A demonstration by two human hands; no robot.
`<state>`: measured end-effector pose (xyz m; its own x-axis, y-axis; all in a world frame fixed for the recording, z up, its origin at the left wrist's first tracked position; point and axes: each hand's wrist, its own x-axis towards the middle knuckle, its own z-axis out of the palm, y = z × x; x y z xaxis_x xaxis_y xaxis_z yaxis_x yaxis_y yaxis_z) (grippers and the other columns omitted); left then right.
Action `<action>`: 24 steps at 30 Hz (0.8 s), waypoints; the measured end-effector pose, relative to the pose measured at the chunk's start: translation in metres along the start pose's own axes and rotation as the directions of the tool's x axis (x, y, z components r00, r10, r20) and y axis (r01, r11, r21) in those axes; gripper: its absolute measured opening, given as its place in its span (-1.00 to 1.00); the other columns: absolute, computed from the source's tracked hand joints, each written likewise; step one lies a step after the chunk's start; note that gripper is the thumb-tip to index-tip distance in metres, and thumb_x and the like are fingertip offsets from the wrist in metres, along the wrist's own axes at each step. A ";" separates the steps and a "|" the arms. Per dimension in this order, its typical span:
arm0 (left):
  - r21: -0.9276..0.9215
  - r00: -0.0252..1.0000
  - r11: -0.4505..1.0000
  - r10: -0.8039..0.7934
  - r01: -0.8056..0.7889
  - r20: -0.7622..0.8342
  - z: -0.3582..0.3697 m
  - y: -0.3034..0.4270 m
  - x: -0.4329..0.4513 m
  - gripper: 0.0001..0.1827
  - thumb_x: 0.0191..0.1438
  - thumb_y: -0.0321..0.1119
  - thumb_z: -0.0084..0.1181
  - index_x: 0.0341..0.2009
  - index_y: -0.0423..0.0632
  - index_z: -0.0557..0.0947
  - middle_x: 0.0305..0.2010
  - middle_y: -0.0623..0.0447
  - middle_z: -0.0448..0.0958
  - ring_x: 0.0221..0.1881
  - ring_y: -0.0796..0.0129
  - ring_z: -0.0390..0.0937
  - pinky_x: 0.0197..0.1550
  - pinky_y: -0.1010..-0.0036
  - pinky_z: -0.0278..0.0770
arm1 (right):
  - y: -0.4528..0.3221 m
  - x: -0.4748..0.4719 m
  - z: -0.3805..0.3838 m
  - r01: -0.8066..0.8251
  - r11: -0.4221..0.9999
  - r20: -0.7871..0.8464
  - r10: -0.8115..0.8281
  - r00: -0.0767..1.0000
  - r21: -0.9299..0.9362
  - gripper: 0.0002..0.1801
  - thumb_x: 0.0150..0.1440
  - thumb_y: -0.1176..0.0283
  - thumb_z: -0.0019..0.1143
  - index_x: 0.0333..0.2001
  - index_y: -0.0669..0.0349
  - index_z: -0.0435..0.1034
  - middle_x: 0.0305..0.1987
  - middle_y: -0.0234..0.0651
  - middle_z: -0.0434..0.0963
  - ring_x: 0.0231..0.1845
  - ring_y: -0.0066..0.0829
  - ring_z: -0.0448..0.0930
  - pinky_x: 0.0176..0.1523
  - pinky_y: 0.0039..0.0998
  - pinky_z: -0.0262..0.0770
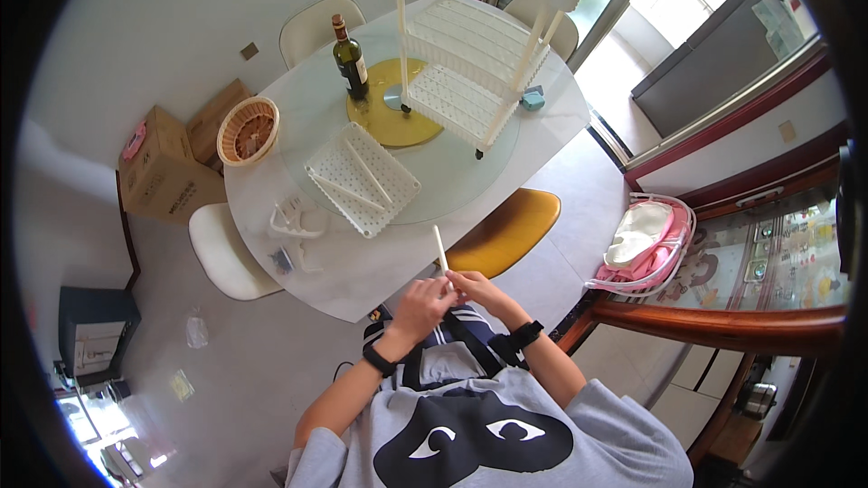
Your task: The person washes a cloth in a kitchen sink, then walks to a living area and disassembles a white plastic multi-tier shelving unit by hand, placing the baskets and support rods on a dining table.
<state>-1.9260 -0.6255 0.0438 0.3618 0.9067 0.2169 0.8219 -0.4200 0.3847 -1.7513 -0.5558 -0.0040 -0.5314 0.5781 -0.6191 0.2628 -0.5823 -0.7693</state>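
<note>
A slim white plastic tube (439,248) points up and away from me, its lower end between the fingers of my left hand (422,313) and my right hand (483,293). My fingertips overlap there, so that end is partly hidden. On the table beyond lies a white perforated shelf tray (339,184) with two similar tubes (368,168) resting across it. Farther back stands a partly visible white tiered rolling cart (468,34) on small black casters. Clear plastic bags with white parts (296,222) lie at the table's left side.
The marbled table (352,288) carries a yellow round board (420,134), a wine bottle (350,61), a wicker basket (224,142) and a light-blue item (533,99). A yellow chair (508,234) and white chair (227,257) border it. Cardboard boxes (169,183) stand left; a pink folded item (641,244) sits right.
</note>
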 end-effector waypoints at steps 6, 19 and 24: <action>-0.230 0.985 0.961 0.166 -0.150 0.052 0.040 -0.030 -0.026 -0.54 0.04 -0.30 0.08 0.08 -0.08 0.43 0.01 -0.07 0.40 -0.04 0.15 0.45 -0.04 0.31 0.42 | 0.035 0.005 0.029 -0.053 0.928 -0.199 0.135 0.971 0.370 -0.71 0.26 0.20 -0.07 -0.12 0.16 0.42 -0.36 -0.46 0.49 -0.40 -0.62 0.53 -0.36 -0.56 0.50; 0.137 0.976 0.989 -0.088 0.061 0.200 0.092 -0.214 -0.122 -0.31 0.03 -0.04 0.05 0.28 0.13 0.28 0.32 0.06 0.19 0.35 0.13 0.07 0.33 0.11 0.05 | 0.080 0.140 0.053 0.101 0.883 -0.770 -0.451 0.452 -0.458 -0.62 0.03 0.60 -0.14 -0.02 0.41 0.21 -0.15 0.03 0.43 -0.12 -0.02 0.49 -0.02 -0.21 0.42; 0.076 0.975 0.995 -0.081 0.067 0.206 0.104 -0.218 -0.121 -0.33 0.03 -0.10 0.03 0.27 0.11 0.30 0.32 0.02 0.19 0.34 0.10 0.09 0.32 0.09 0.06 | 0.059 0.166 0.031 0.083 0.814 -0.752 -0.566 0.337 -0.575 -0.67 0.12 0.58 -0.02 0.00 0.35 0.38 -0.20 -0.09 0.38 -0.15 -0.11 0.43 -0.06 -0.24 0.38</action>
<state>-2.1035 -0.6396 -0.1598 0.3766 0.9263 -0.0047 0.8755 -0.3543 0.3286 -1.8493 -0.5121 -0.1472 0.2780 0.9545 0.1079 0.6330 -0.0976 -0.7680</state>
